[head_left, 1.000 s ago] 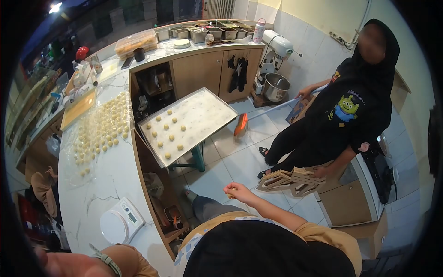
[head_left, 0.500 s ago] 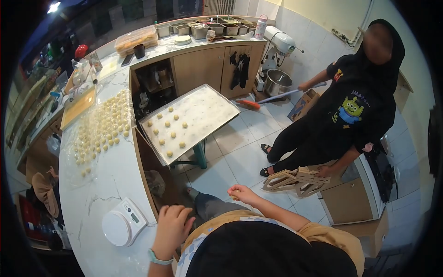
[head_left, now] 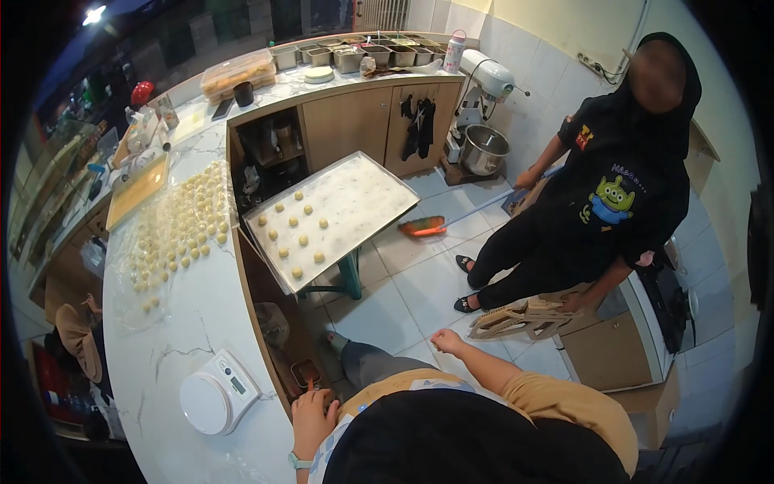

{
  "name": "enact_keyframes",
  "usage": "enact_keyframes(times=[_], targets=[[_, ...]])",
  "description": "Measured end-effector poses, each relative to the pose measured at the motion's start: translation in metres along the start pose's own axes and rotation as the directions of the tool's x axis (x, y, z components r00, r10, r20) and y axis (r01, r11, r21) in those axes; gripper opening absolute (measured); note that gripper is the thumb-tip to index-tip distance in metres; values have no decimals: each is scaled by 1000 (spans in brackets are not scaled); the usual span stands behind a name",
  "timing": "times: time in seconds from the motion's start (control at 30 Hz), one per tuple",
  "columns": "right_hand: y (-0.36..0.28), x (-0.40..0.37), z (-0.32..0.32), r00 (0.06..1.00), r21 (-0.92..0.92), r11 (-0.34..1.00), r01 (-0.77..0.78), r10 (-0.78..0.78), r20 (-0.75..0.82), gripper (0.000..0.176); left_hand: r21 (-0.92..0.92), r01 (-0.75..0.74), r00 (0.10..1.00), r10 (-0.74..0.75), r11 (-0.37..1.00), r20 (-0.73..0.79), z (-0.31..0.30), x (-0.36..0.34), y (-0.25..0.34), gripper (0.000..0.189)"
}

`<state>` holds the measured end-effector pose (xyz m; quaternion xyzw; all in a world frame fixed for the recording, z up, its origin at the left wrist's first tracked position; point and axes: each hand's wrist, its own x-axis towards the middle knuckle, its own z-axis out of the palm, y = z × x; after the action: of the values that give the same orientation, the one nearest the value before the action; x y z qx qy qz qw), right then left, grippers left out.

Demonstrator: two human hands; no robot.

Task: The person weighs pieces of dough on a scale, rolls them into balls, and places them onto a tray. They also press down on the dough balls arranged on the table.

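left hand (head_left: pixel 313 413) curled at orange handle (head_left: pixel 311 385) in tub (head_left: pixel 305 373) under worktop (head_left: pixel 189 319), grip unclear | right hand (head_left: pixel 449 343) at 2 o'clock, loosely closed, contents unclear | scale (head_left: pixel 216 393) at 9, tray (head_left: pixel 326 216) at 12 | step: probably reaching into tub | next needs firm pinch on handle

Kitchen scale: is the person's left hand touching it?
Apart. The head view shows a strip of marble countertop between the left hand and the kitchen scale.

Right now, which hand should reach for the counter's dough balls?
Probably left: the left hand is beside the counter holding the dough balls; the right hand hangs over the floor, farther away.
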<state>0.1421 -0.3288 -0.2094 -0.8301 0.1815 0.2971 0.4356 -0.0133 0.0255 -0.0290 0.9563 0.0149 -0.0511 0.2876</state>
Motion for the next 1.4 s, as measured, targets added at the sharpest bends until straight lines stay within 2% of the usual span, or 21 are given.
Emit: enact_keyframes(times=[0.07, 0.1, 0.17, 0.27, 0.43, 0.5, 0.6, 0.83, 0.93, 1.13, 1.2, 1.23, 1.3, 1.37, 1.4], targets=[[17, 3, -8, 1000, -31, 1000, 2, -3, -16, 24, -5, -105, 981, 103, 994, -166, -1, -3, -3, 23], [27, 6, -10, 1000, -61, 998, 2, -3, -30, 26, -5, -108, 980, 106, 994, -167, -3, -5, -3, 23], [48, 11, -13, 998, -102, 995, 4, -11, -65, 23, 52, -138, 948, 147, 989, -283, -7, -7, -4, 19], [76, 16, -14, 996, -153, 988, 18, -31, -81, 21, 26, -146, 940, 147, 989, -307, -3, -17, -14, 17], [74, 8, -14, 1000, -133, 991, -2, -1, -25, 19, 126, -189, 938, 217, 974, -269, 9, -32, -29, 14], [69, 8, -13, 993, -270, 956, 112, -95, 76, 20, 164, -191, 944, 227, 968, -240, 10, -33, -30, 14], [57, 6, -11, 986, -323, 933, 160, -133, 104, 21, 183, -167, 945, 210, 969, -249, 10, -32, -27, 13], [31, -4, -10, 981, -301, 938, 169, -132, 140, 18, 204, -134, 949, 185, 970, -254, 10, -29, -24, 13], [31, -5, -10, 988, -338, 931, 139, -106, 114, 22, 204, -132, 951, 181, 970, -249, 8, -29, -23, 13], [43, 2, -10, 972, -286, 931, 227, -199, 123, 34, 193, -112, 961, 156, 975, -228, 7, -29, -24, 14], [44, 0, -12, 983, -308, 939, 152, -112, 145, 39, 193, -103, 965, 145, 976, -219, 7, -29, -24, 17], [45, 0, -13, 983, -304, 940, 155, -117, 139, 39, 200, -116, 962, 160, 973, -219, 7, -29, -25, 17], [49, -2, -15, 934, -525, 773, 356, -297, 197, 46, 211, -135, 958, 182, 968, -220, 8, -30, -26, 17], [52, -1, -15, 936, -545, 761, 351, -279, 214, 46, 239, -150, 956, 202, 959, -211, 9, -29, -29, 16], [51, -3, -15, 941, -544, 769, 336, -297, 162, 43, 240, -153, 956, 205, 959, -211, 9, -29, -29, 16]])
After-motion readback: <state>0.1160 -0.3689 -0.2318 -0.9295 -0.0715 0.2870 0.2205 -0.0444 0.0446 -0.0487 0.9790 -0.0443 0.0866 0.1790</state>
